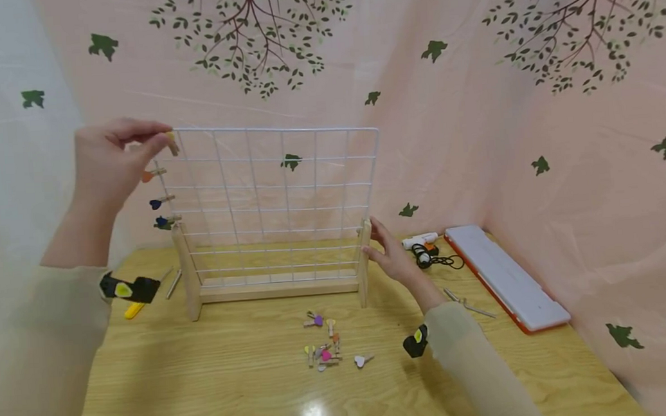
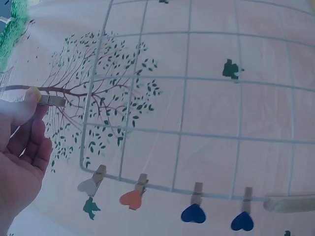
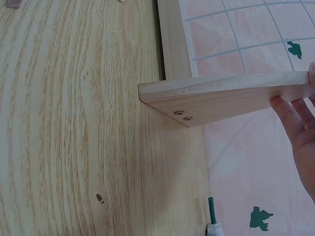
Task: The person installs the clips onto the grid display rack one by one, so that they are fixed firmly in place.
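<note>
A white wire grid panel (image 1: 268,193) stands upright in a wooden stand (image 1: 281,291). At its upper left corner my left hand (image 1: 112,159) pinches a small wooden clothespin (image 2: 51,101) with a yellow piece at its end. In the left wrist view that clothespin is apart from the wire. Down the panel's left side are clipped a white heart clothespin (image 2: 88,187), an orange heart clothespin (image 2: 131,199) and two blue heart clothespins (image 2: 193,213). My right hand (image 1: 391,255) holds the stand's right post (image 3: 221,93) near its top, thumb and fingers on opposite sides.
Several loose heart clothespins (image 1: 326,355) lie on the wooden table (image 1: 223,383) before the stand. To the right are a glue gun (image 1: 421,240) with a black cord, metal tools (image 1: 470,305) and a flat white-and-red case (image 1: 506,276). A yellow-handled tool (image 1: 134,309) lies left.
</note>
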The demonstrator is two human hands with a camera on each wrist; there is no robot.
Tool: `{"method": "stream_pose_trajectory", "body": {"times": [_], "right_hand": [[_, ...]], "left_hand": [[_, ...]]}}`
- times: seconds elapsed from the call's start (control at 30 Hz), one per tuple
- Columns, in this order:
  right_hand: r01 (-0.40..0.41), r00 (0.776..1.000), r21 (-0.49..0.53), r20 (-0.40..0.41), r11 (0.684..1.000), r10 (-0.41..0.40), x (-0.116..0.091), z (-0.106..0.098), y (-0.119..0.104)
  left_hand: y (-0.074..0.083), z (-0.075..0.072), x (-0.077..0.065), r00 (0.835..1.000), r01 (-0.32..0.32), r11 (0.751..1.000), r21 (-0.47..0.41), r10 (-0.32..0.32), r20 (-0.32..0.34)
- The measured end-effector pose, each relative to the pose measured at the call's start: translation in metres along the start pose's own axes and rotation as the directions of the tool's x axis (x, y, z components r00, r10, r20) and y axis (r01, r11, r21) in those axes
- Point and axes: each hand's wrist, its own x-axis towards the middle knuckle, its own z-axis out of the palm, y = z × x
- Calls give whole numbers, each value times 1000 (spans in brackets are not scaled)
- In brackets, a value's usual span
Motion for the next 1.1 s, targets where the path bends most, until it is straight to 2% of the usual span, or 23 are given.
{"method": "stream_pose_trajectory", "body": {"times": [0.1,0.23,0.33,0.47,0.57,0.77,0.97,1.1], "right_hand": [[2,1000,5,-3,1000,-2,0,0,0],[4,1000,7,-7,1000,-4,-1,0,0],[6,1000,1,-6,1000,-6,-1,0,0],[4,1000,-9,-6,1000,-4,-1,0,0],[5,1000,-16,-8,1000,-5,-1,0,0],[8,1000,14,-2,1000,-8,0,1,0],[10,1000,23,2,1000,-10,0,1,0],[9,1000,6,-1,1000,-9,0,0,0]], "left_hand": [[0,-10,16,996,83,996,-40,-84,-16],[-3,-15,31,989,148,987,-56,-149,-17],[-4,-15,37,982,188,981,-45,-189,-19],[-7,-13,43,970,243,970,28,-243,-1],[-11,-12,46,965,259,963,69,-261,22],[-18,-11,46,962,268,961,72,-271,45],[-20,-9,48,948,304,947,102,-311,65],[-21,-7,47,950,294,946,137,-305,68]]}}
